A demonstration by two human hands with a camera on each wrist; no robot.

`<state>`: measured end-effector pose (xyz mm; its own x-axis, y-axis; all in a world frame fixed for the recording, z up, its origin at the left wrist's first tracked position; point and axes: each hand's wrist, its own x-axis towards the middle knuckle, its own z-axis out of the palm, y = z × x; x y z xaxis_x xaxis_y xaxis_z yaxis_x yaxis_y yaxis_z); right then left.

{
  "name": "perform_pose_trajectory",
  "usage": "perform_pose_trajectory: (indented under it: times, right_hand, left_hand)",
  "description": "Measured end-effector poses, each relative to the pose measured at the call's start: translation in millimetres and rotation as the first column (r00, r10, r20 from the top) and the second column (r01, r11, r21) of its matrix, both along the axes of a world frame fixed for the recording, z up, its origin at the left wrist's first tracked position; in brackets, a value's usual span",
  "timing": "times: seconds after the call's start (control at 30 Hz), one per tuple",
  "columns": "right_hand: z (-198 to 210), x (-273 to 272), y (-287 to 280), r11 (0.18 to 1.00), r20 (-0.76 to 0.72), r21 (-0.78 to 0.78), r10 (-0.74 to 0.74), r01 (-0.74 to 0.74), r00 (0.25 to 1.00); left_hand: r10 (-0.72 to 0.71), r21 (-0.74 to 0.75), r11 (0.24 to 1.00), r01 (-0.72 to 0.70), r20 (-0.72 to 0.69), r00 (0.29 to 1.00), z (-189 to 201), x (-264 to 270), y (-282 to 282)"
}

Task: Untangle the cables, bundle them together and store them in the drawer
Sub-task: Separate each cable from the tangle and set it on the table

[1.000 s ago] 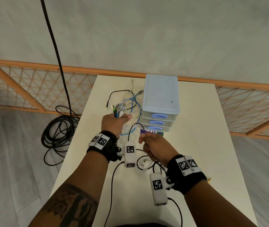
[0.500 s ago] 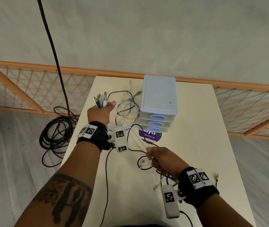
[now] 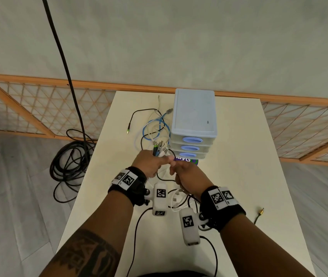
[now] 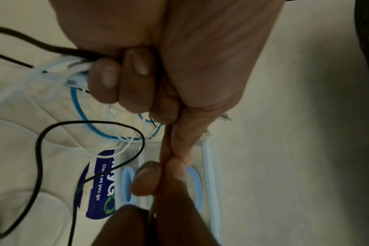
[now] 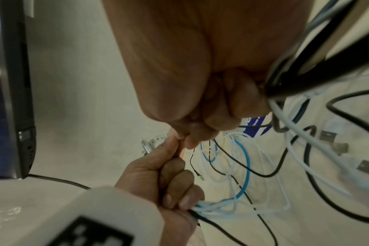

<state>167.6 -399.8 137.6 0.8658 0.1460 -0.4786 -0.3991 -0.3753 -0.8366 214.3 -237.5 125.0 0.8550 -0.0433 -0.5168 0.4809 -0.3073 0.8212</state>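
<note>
My left hand grips a bunch of cable ends, and their plugs stick up out of the fist. In the left wrist view its curled fingers hold black, white and blue cables. Right beside it, my right hand touches the left thumb and grips cables that trail down to the table. Loops of blue and white cable lie behind the hands. The pale blue drawer unit stands just beyond, and all three of its drawers are closed.
A purple packet lies in front of the drawers. A white cable sits under my wrists, and a gold-tipped lead lies near the table's right edge. A coil of black cable lies on the floor to the left.
Half a second ago my hands were apart, the left near the table's left edge. The left has swung back right with the cable ends, and the right has moved forward to meet it.
</note>
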Motion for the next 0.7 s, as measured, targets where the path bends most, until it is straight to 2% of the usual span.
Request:
perform_pose_trajectory:
  times: [0.13, 0.27, 0.4, 0.47, 0.5, 0.57, 0.63, 0.7]
  right_hand:
    - [8.7, 4.8, 7.0, 0.997, -0.018, 0.058, -0.043, 0.044, 0.999]
    - [15.5, 7.1, 6.0, 0.994, -0.02, 0.094, -0.054, 0.056, 0.998]
    - [14.5, 3.1, 1.2, 0.993, -0.083, 0.106, -0.044, 0.053, 0.996]
    - [10.5, -2.4, -4.4, 0.996, -0.1, 0.087, -0.027, 0.036, 0.995]
    - [8.4, -5.2, -6.7, 0.997, -0.091, 0.075, -0.023, 0.03, 0.996]
    - [5.5, -8.6, -8.0, 0.997, -0.054, 0.067, -0.026, 0.029, 0.998]
    - [5.7, -7.5, -4.5, 0.996, -0.019, 0.075, -0.037, 0.039, 0.999]
    - [6.9, -2.8, 0.8, 0.997, 0.016, 0.067, -0.038, 0.037, 0.999]
  left_hand:
    - [0.2, -0.012, 0.98, -0.2, 0.117, 0.973, -3.2, 12.5, 4.6]
    - [0.343, -0.043, 0.939, -0.341, 0.162, 0.925, 1.6, 20.9, 8.1]
    - [0.567, -0.059, 0.823, -0.564, 0.14, 0.812, 3.4, 36.8, 25.7]
    - [0.611, -0.054, 0.791, -0.609, 0.111, 0.784, 7.1, 42.4, 37.3]
    - [0.594, -0.071, 0.804, -0.59, 0.096, 0.798, 8.8, 42.8, 40.2]
    - [0.486, -0.108, 0.871, -0.479, 0.051, 0.872, 11.4, 36.8, 39.5]
    - [0.318, -0.104, 0.943, -0.315, 0.008, 0.948, 11.4, 23.2, 27.8]
    - [0.129, -0.092, 0.987, -0.132, -0.04, 0.991, 7.4, 6.1, 11.4]
